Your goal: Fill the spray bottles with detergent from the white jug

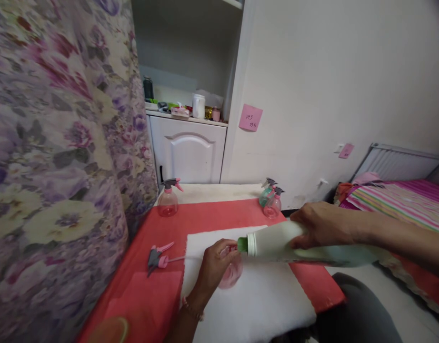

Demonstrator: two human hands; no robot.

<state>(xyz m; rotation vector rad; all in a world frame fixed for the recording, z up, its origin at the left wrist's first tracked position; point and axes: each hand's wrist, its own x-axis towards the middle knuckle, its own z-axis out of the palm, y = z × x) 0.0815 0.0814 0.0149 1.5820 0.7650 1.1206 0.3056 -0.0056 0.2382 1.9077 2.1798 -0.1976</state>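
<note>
My left hand (216, 264) is closed around the neck of a clear pink spray bottle (232, 275), its top off, standing on a white cloth (262, 305). In my right hand (312, 226) is a large pale green bottle (276, 242), tipped nearly level with its mouth pointing left. A green piece (243, 245) at that mouth meets the opening of the pink bottle. Whether liquid is flowing I cannot tell. Left of the cloth lies a grey and pink spray trigger head (157, 259), its thin tube reaching onto the cloth.
A pink spray bottle (167, 202) stands at the table's back left. Another pink one (273, 206) and a green one (265, 194) stand at the back right. The table has a red cover (144, 295). A floral curtain (62, 190) hangs close on the left; a bed (401, 195) is at right.
</note>
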